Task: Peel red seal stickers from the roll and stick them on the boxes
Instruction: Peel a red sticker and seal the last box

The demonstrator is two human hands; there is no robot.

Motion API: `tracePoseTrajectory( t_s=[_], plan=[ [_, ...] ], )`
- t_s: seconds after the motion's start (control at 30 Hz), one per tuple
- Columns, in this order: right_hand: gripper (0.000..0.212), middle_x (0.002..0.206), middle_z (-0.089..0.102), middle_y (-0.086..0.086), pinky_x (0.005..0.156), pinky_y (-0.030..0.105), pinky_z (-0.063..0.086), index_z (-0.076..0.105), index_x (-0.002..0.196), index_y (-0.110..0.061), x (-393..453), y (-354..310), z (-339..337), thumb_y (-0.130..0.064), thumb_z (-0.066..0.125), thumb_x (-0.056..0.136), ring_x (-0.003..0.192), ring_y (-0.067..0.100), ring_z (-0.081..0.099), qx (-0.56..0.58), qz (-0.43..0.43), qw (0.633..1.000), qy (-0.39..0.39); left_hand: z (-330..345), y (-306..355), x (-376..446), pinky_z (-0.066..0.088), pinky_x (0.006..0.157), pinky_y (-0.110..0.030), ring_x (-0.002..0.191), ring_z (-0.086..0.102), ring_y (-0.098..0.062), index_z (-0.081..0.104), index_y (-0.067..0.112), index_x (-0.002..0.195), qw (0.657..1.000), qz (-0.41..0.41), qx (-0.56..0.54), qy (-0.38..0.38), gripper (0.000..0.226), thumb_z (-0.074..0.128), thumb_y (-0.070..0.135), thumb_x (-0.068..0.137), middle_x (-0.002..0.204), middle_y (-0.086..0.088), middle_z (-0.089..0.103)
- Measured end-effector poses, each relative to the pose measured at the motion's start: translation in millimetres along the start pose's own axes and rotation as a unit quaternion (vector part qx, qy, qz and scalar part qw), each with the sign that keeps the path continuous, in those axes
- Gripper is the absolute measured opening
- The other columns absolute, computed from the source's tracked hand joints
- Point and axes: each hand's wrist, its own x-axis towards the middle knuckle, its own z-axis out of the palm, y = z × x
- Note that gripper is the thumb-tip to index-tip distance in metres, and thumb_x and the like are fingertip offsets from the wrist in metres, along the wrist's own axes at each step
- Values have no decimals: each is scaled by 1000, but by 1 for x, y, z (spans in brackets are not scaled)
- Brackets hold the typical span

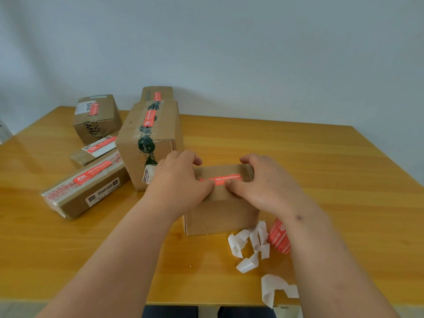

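Note:
A small brown cardboard box [220,214] stands in the middle of the wooden table [321,171]. A red seal sticker [226,179] lies across its top. My left hand [181,177] and my right hand [263,182] both rest on the box top, fingers curled over its far edge and thumbs pressing side by side on the sticker's near edge. The red sticker roll [278,236] lies on the table just right of the box, partly hidden behind my right forearm.
Several cardboard boxes with red stickers sit at the left: a tall one [149,138], a long flat one [87,191], a thin one [96,150], a cube [97,120] and one at the back [157,94]. White backing paper [252,246] curls by the front edge.

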Motion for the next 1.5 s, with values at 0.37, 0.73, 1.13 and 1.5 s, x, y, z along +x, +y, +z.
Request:
tracePoseTrajectory(
  t_s=[0.37, 0.73, 1.13, 1.5],
  plan=[
    [107, 157, 5, -19, 94, 28, 35, 14, 150, -39, -8, 13, -12, -47, 80, 66, 136, 15, 30, -7, -44, 986, -158, -4, -12, -12, 44, 95, -31, 111, 43, -12, 48, 30, 130, 988, -16, -148, -33, 52, 71, 27, 83, 119, 10, 42],
    [39, 109, 67, -2, 78, 39, 56, 58, 114, -28, 1, 3, -26, -53, 63, 84, 93, 18, 67, 359, 48, 930, -64, -24, -20, -18, 51, 86, -34, 106, 60, -16, 50, 31, 126, 906, -85, -411, -49, 64, 76, 52, 72, 124, 5, 58],
    [89, 116, 69, 10, 93, 55, 49, 70, 111, -24, 9, 22, -37, -91, 56, 54, 109, 33, 65, 454, 109, 861, -202, -25, -12, -27, 47, 76, -21, 99, 60, -7, 50, 41, 126, 943, -53, -306, -124, 66, 80, 45, 68, 112, 14, 63],
    [62, 138, 51, 9, 94, 36, 38, 47, 136, -13, 18, 6, -12, -58, 28, 98, 120, 28, 51, 53, 120, 987, -95, -5, -4, -4, 61, 65, -38, 73, 69, -18, 45, 16, 134, 988, -126, -22, -84, 69, 47, 67, 87, 89, 0, 68]
  ],
)
